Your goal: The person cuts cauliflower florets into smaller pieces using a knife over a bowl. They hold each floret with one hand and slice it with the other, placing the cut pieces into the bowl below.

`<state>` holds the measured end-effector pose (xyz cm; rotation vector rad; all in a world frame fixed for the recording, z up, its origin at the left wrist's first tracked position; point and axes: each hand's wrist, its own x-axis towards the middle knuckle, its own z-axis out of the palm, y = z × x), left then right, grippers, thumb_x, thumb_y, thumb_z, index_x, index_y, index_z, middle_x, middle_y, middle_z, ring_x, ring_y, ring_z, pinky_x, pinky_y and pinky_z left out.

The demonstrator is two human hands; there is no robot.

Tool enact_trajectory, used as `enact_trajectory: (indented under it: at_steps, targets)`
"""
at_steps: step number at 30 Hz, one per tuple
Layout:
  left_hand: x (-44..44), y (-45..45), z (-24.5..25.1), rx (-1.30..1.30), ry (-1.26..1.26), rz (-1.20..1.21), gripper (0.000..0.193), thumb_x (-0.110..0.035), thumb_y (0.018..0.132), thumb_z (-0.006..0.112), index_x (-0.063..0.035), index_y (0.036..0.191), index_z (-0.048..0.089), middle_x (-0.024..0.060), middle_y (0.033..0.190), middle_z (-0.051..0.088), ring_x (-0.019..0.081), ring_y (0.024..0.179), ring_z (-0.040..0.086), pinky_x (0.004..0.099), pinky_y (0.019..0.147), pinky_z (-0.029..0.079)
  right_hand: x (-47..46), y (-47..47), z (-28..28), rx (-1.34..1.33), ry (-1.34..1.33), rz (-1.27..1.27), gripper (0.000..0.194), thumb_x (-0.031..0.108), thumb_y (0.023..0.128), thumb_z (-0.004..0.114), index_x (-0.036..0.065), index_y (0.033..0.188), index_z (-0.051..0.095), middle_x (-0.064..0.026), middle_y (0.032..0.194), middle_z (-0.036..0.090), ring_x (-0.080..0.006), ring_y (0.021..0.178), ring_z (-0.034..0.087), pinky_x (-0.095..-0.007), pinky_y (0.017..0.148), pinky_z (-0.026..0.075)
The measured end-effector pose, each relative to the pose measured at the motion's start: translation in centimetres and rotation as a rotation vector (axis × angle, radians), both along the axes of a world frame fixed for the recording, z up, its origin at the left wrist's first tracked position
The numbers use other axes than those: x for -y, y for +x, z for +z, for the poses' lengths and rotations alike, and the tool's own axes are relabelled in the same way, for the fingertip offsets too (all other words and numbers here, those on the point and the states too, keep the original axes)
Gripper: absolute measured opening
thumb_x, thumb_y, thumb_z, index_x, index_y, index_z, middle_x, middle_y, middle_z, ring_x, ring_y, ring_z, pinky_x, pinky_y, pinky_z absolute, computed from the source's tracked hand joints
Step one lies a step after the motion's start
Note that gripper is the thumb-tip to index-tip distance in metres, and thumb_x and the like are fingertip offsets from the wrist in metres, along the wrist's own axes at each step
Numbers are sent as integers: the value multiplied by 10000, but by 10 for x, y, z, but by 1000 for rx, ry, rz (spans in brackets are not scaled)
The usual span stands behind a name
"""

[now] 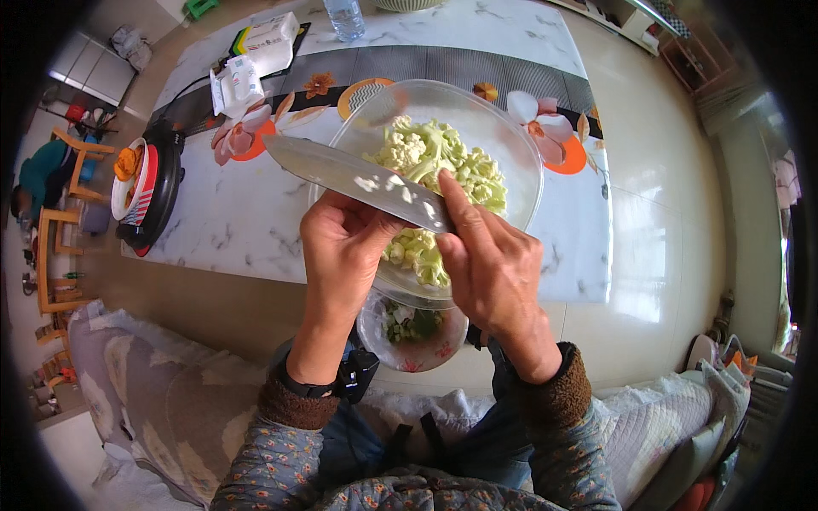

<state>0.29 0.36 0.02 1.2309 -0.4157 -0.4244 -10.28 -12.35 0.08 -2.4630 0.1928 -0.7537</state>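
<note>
My right hand grips a kitchen knife near its heel, with the index finger laid along the blade. The broad steel blade points up and to the left, and small white crumbs stick to its flat. My left hand is curled up against the blade's lower edge. The blade covers its fingertips, so whatever they may hold is hidden. Beneath both hands is a clear plastic bowl at the table's near edge. Cut cauliflower florets lie inside it.
Below the table edge, a bin holds green trimmings. A black electric cooker stands left, with a bowl of orange food beside it. Tissue packs and a water bottle are farther back. Another person bends at far left.
</note>
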Motion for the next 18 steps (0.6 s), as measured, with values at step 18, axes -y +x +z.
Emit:
enact_trajectory:
  at_steps: [18]
  targets:
    - [-2, -4, -5, 19, -20, -7, 302, 4, 879, 654, 59, 1163, 566, 139, 1101, 648, 205, 991, 643, 316, 875, 540, -3, 2, 0, 10, 15, 14, 452, 236, 954, 540, 30, 1356, 510, -142, 848, 662, -299, 670, 641, -375, 600, 512]
